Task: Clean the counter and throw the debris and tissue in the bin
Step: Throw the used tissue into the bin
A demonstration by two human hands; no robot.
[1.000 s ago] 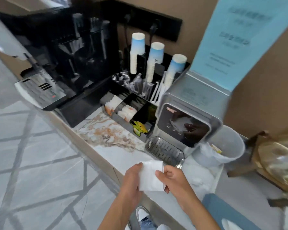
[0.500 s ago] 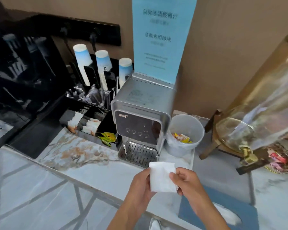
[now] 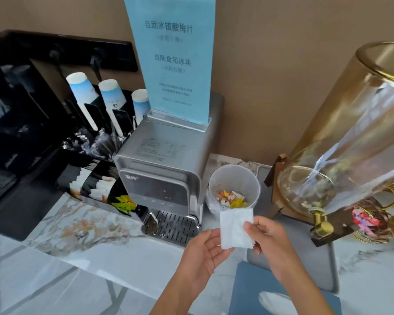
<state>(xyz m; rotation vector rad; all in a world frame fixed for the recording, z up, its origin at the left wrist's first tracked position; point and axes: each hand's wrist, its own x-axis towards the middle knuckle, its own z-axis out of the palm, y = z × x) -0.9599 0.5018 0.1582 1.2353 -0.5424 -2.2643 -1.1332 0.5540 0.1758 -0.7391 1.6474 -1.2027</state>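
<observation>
A folded white tissue is pinched in my right hand by its right edge, just in front of the bin. My left hand lies open under the tissue's lower left corner, fingers spread, touching it lightly. The small translucent bin stands on the marble counter right of the silver dispenser and holds several coloured wrappers. The tissue's top edge overlaps the bin's near rim in view.
A silver water dispenser with a drip tray stands left of the bin, a blue sign on top. Paper cup stacks and a black condiment organiser sit further left. A large glass drink dispenser stands on the right. A blue tissue box lies near me.
The view has swung right, bringing the bin and glass dispenser to the centre. Both hands carried the tissue toward the bin, and my left hand has loosened from the tissue's edge to an open palm.
</observation>
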